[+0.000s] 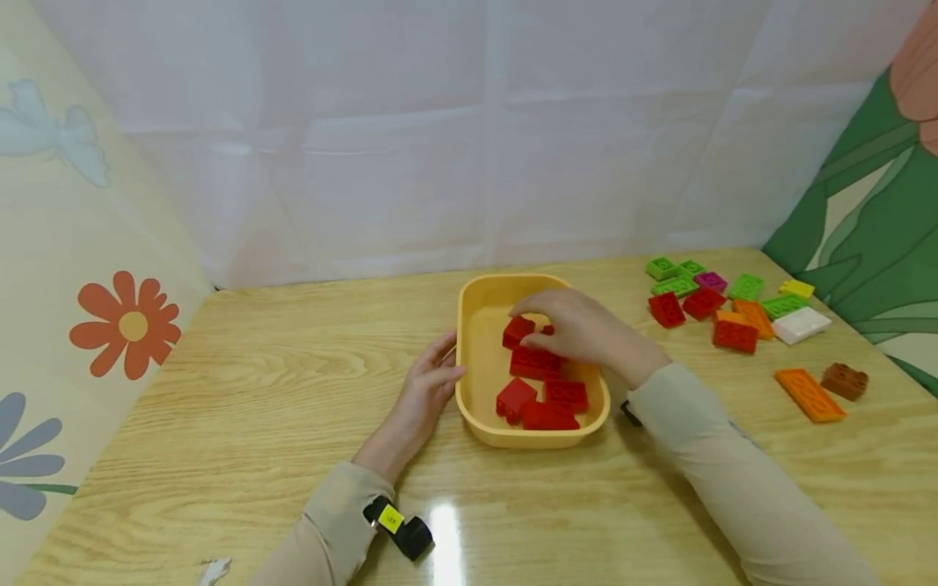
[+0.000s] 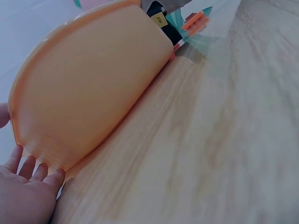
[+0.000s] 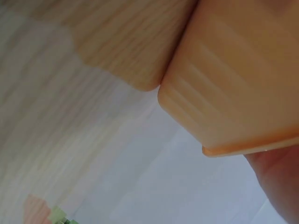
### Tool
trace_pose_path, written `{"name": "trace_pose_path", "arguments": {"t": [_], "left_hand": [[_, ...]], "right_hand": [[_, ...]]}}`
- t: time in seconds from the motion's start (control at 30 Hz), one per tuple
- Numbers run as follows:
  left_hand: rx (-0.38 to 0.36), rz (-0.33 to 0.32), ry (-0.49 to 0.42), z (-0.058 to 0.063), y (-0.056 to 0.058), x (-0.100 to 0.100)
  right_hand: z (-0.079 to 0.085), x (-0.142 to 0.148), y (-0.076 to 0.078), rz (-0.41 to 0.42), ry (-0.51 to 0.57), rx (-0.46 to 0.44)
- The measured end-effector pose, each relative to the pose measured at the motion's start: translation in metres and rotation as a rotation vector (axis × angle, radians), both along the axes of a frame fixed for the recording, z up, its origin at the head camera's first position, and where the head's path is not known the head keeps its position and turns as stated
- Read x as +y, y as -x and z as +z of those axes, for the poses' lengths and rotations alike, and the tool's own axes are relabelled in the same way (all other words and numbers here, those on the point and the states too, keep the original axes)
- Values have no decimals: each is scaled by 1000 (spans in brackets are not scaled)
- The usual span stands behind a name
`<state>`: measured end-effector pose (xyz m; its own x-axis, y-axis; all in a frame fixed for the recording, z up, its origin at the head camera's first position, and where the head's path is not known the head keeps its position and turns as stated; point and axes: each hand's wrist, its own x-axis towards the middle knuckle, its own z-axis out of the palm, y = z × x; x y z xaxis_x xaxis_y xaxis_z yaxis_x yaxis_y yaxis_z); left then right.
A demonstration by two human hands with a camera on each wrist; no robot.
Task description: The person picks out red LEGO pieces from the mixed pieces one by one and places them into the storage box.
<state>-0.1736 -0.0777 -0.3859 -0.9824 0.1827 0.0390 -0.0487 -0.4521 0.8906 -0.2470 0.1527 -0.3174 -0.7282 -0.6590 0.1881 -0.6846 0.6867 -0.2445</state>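
A yellow plastic bin (image 1: 476, 309) stands on the wooden table with several red toy building bricks (image 1: 536, 363) lying in its near and right part. My left hand (image 1: 425, 387) rests against the bin's left side, its fingertips touching the outer wall in the left wrist view. Reaching over the right rim, my right hand (image 1: 579, 330) is down inside the bin. Its thumb and fingertips pinch a red brick (image 1: 517, 332) near the middle. In the right wrist view the bin's outer wall (image 3: 233, 93) hides most of that hand.
Right of the bin lie loose bricks: green ones (image 1: 674, 285), red ones (image 1: 667, 309), a white one (image 1: 802, 324), an orange plate (image 1: 809, 395) and a brown brick (image 1: 845, 381). A white cloth (image 1: 366, 146) hangs behind the table. Painted panels (image 1: 124, 325) flank both sides.
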Motion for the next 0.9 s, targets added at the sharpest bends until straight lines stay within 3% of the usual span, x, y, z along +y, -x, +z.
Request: {"name": "trace_pose_path", "arguments": {"t": [0.37,0.53,0.9], "left_hand": [[15,-17,18,0,0,-1],[12,-20,21,1,-1,-2],[19,-21,30,-1,0,-3]], "right_hand": [[13,15,2,-107,24,-19],[17,32,6,-150,60,51],[22,70,14,-323,78,53]]}}
